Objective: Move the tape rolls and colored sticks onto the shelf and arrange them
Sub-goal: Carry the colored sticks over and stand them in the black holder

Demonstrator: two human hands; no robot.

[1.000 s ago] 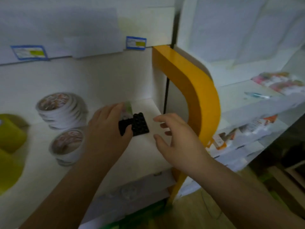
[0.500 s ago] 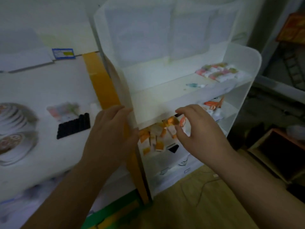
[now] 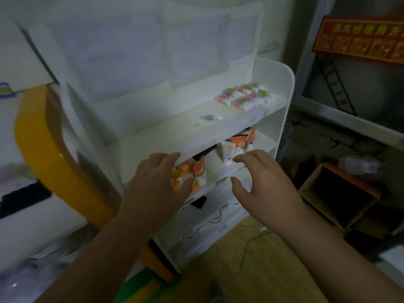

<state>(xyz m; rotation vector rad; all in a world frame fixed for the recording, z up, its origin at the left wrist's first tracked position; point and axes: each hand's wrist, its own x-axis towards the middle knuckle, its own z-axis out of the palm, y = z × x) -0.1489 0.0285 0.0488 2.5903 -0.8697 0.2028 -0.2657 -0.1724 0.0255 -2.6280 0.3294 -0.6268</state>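
Both hands hover empty in front of a white shelf unit (image 3: 282, 88). My left hand (image 3: 157, 182) is spread flat before a cluster of orange-and-white packets (image 3: 196, 169) on the middle shelf. My right hand (image 3: 260, 182) has loosely bent fingers near white tubes with orange labels (image 3: 234, 149). On the upper shelf lie packs of pink, green and white sticks (image 3: 244, 96) at the right end, and a small teal tube (image 3: 211, 117). No tape rolls are in view. A black block (image 3: 24, 197) lies on the left shelf, blurred.
A yellow curved divider (image 3: 50, 162) separates the left shelf from the white unit. Lower tiers of the white unit (image 3: 209, 221) carry label holders. An open brown box (image 3: 341, 193) stands on the floor at right, and a red sign (image 3: 358, 38) hangs above.
The view has swung right, away from the tape rolls and black block. Both hands left the left shelf and now hover before the white unit's middle shelf.
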